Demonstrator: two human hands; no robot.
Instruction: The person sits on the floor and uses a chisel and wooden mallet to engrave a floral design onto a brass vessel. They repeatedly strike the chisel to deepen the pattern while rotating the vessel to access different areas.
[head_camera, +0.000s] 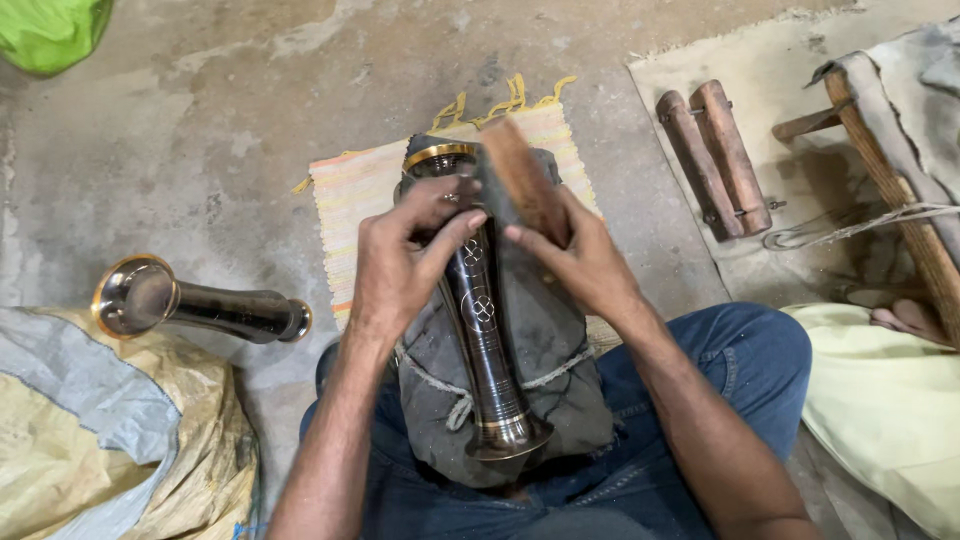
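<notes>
A dark metal vase (482, 330) with brass rims and engraved circle patterns lies lengthwise on a grey cloth pad (560, 390) tied with rope over my lap. My left hand (405, 255) grips the vase's upper neck near the brass mouth. My right hand (580, 255) holds a flat brown wooden block (522, 172), blurred, against the vase's upper right side.
A second similar vase (195, 305) lies on its side on the floor at left, by yellow and grey sacks (90, 430). A striped mat (355, 195) lies under the work. Two wooden rods (715, 155) and a wooden frame (890, 190) are at right. Another person's foot (905, 318) shows beside pale yellow cloth.
</notes>
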